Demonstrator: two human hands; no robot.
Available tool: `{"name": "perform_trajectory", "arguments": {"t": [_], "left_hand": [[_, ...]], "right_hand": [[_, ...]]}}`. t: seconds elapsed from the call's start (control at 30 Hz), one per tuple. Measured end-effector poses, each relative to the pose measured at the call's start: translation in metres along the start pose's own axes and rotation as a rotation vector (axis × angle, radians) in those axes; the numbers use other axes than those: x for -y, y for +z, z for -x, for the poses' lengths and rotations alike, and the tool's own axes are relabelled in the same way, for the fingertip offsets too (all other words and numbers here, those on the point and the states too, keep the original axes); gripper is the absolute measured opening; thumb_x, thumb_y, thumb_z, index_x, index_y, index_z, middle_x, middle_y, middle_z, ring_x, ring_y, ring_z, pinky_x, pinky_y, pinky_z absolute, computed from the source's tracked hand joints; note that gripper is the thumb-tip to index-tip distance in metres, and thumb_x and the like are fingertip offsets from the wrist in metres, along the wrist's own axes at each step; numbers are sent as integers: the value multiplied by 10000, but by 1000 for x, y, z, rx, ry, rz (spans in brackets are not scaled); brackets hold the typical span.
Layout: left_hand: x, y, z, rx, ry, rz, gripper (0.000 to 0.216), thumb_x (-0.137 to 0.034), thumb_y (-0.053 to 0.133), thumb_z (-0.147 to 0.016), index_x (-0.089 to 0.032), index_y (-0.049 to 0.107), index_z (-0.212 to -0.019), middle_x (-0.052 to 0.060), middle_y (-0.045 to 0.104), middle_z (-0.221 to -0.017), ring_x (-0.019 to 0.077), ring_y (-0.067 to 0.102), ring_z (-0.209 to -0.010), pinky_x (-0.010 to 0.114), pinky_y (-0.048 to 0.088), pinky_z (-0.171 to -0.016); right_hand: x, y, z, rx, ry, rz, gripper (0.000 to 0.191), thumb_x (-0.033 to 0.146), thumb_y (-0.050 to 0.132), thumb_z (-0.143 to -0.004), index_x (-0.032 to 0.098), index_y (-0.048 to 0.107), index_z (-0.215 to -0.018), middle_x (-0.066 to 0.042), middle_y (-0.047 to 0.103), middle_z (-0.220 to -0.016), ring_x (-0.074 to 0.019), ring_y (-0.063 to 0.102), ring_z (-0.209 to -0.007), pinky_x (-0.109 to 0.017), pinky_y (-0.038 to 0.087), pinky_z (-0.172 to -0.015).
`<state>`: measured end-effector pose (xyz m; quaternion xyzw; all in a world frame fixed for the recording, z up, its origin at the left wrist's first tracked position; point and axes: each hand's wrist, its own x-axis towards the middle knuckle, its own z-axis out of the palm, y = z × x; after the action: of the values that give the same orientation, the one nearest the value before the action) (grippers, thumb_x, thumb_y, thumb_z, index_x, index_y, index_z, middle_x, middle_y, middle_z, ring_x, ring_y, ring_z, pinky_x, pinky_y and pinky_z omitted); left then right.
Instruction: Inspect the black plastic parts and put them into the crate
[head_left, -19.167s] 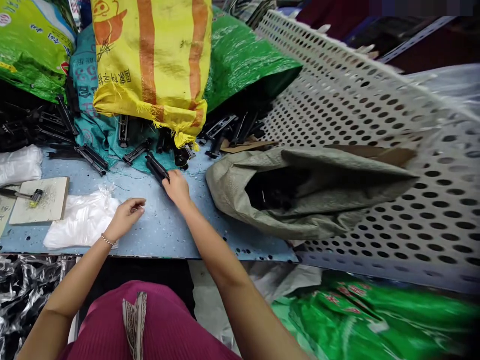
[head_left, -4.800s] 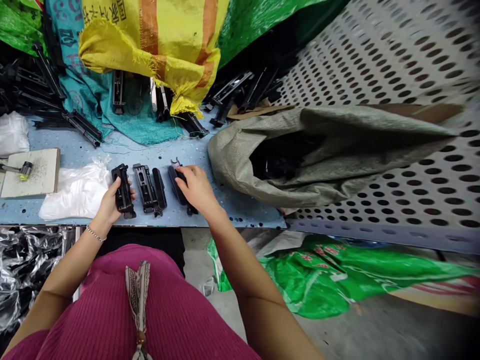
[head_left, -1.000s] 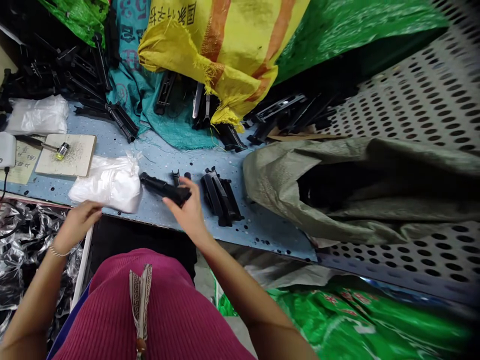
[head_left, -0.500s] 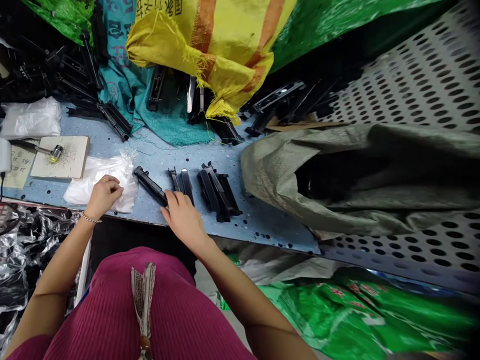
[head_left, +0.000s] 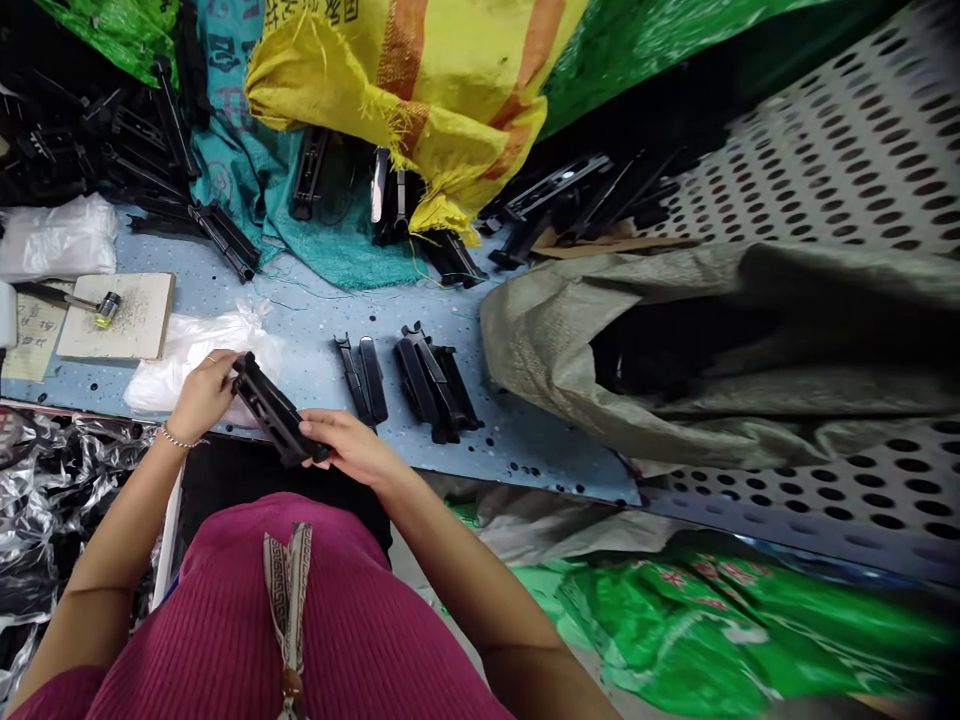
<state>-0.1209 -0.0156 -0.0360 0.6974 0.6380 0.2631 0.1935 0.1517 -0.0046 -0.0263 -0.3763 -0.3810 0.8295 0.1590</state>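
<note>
A long black plastic part [head_left: 271, 408] with slots along its side is held tilted in front of me, just over the table's near edge. My right hand [head_left: 351, 446] pinches its lower right end between thumb and fingers. At the upper left end, my left hand [head_left: 205, 392] is closed with its fingertips against the part; what else they may hold is hidden. Behind that hand lies a stack of clear plastic bags [head_left: 184, 350]. Right of the held part, a pair of slim black parts [head_left: 363, 380] and a small group of similar black parts [head_left: 438, 385] rest on the table.
A grey woven sack [head_left: 540, 330] lies open at the right. Yellow [head_left: 465, 80] and teal [head_left: 247, 190] sacks stand at the back among more black parts. A pale block [head_left: 142, 318] with a metal-tipped tool sits at left. Green sacks [head_left: 720, 620] lie below the table.
The black part that lay on the table beside my right hand is now lifted, turned and drawn toward me. My right hand moved slightly left and down; my left hand now touches its other end.
</note>
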Motion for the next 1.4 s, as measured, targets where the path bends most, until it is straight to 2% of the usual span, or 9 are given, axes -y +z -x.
{"name": "perform_trajectory", "arguments": {"t": [0.4,0.5,0.6,0.77,0.9,1.07,1.2,1.3,1.4], "left_hand": [[-72,3,60,118,516,-36,770,-23,382,-923,-190,139,-1635,173,546,-1483,237,556,-1375,386,565,-1068],[-71,6,65,118,432,-149,693,-107,473,-925,-176,283,-1588,191,539,-1482,277,641,-1262,411,620,-966],[-67,-9,72,50,295,-304,564,-151,518,-936,-210,448,-1493,154,631,-1367,240,735,-1032,372,648,-839],[-68,-93,115,-13,84,-313,508,-255,581,-928,-221,539,-1433,103,709,-1242,228,716,-1072,331,607,-927],[-16,-147,164,142,-298,-306,472,-332,575,-924,-264,596,-1390,62,704,-1278,251,680,-1163,357,538,-1044],[87,-78,203,547,-734,-512,533,-204,462,-922,-123,518,-1445,201,557,-1458,322,615,-1275,428,494,-1069],[111,-17,210,735,-786,-522,564,-75,480,-814,-106,575,-1369,250,604,-1348,307,721,-1060,404,550,-908],[118,-16,198,846,-747,-510,490,-92,538,-743,-118,672,-1214,221,698,-1143,299,745,-921,388,557,-796],[119,-34,168,937,-672,-456,295,-158,604,-721,-121,740,-981,171,732,-866,314,737,-845,391,546,-761]], "right_hand": [[-13,29,-35,-140,-88,-338,407,486,886,-634,188,648,-775,42,579,-670,-96,522,-605,-220,428,-551],[-17,40,-30,-156,-150,-229,299,443,830,-733,201,678,-820,39,579,-705,-100,500,-638,-225,422,-577],[-13,53,-23,44,-125,-197,284,423,781,-802,219,726,-993,-11,662,-880,-136,571,-760,-273,489,-697],[10,82,-23,421,-258,109,338,433,742,-867,240,730,-1145,-56,663,-1165,-201,582,-1142,-370,467,-1002],[18,85,-24,521,-232,226,279,430,668,-928,197,743,-1062,-57,682,-1029,-166,637,-946,-332,505,-873],[1,79,-25,258,-201,189,178,338,638,-925,188,719,-977,-42,697,-929,-145,624,-830,-291,500,-768],[2,67,-19,246,-270,373,188,307,577,-947,191,714,-1003,-63,704,-1004,-162,656,-867,-316,530,-790],[22,34,-5,63,-474,724,232,295,525,-986,209,709,-1099,-77,703,-1079,-201,663,-999,-369,529,-910],[45,-14,11,-347,-568,1175,338,200,418,-1008,208,673,-1230,-116,688,-1136,-245,654,-1035,-416,526,-937]]}}
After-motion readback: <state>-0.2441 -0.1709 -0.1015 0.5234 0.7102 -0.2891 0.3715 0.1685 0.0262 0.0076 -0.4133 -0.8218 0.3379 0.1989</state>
